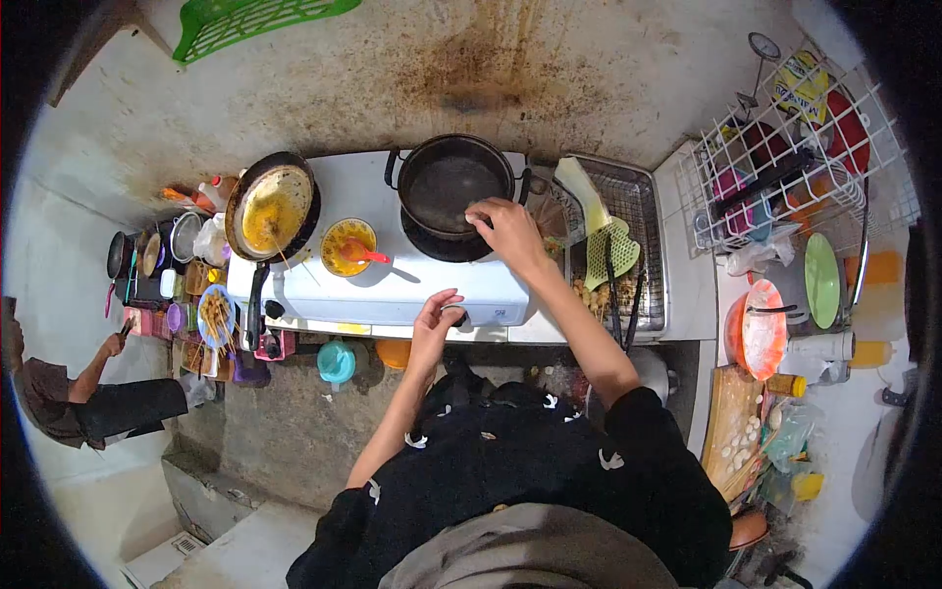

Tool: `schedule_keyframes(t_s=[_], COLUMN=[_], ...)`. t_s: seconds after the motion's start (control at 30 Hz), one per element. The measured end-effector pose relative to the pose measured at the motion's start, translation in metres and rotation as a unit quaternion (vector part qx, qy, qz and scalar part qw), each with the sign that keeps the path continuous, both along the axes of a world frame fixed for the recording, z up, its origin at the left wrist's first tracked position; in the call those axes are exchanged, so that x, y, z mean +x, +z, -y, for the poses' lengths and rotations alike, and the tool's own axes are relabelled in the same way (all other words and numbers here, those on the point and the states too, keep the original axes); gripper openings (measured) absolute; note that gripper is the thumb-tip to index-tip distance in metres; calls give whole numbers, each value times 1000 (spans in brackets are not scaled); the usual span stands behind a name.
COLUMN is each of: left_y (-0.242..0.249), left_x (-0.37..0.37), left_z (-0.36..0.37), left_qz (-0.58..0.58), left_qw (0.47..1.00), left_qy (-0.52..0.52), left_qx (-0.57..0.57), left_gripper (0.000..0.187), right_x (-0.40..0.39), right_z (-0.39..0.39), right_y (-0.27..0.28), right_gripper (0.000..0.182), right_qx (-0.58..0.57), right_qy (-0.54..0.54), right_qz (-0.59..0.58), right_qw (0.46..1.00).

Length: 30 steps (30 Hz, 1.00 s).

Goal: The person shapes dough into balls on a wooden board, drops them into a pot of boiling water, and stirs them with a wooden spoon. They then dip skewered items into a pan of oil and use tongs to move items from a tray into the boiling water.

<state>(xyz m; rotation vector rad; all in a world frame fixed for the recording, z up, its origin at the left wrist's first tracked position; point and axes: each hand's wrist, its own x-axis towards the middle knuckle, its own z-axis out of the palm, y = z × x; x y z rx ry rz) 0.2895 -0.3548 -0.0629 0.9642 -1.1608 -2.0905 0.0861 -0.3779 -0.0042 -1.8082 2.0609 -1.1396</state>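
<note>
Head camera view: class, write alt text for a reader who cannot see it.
A person's right hand is over a dark pot on a white stove, the left hand near its front edge. To the left sit a yellow bowl and a frying pan.

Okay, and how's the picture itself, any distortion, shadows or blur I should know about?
Head view: strong fisheye bending, with black corners; stove brightly lit, a shadow beside the bowl; inside of the pot dark, with little detail; small things near the side edges warped and too soft to make out well.
</note>
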Motion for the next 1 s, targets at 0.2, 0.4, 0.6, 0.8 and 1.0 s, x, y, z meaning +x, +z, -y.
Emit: schedule_keyframes(t_s=[0.2, 0.4, 0.6, 0.8, 1.0], left_y=[11, 21, -5, 28, 16], left_x=[-2, -24, -50, -75, -102], left_z=[-3, -8, -36, -82, -123], left_qz=[42, -191, -339, -142, -92], left_qw=[997, 972, 895, 938, 911], left_qy=[-55, -11, -67, -114, -290], left_qx=[-25, 138, 282, 296, 278], left_gripper=[35, 56, 56, 54, 48], right_x=[17, 101, 107, 44, -40], right_z=[-16, -80, -107, -142, -217], right_y=[15, 2, -29, -43, -80], right_gripper=[19, 55, 56, 54, 55], right_qx=[11, 16, -10, 75, 179], right_qy=[-14, 95, 22, -63, -288], right_qz=[9, 98, 145, -15, -78], right_qw=[1000, 990, 989, 995, 937])
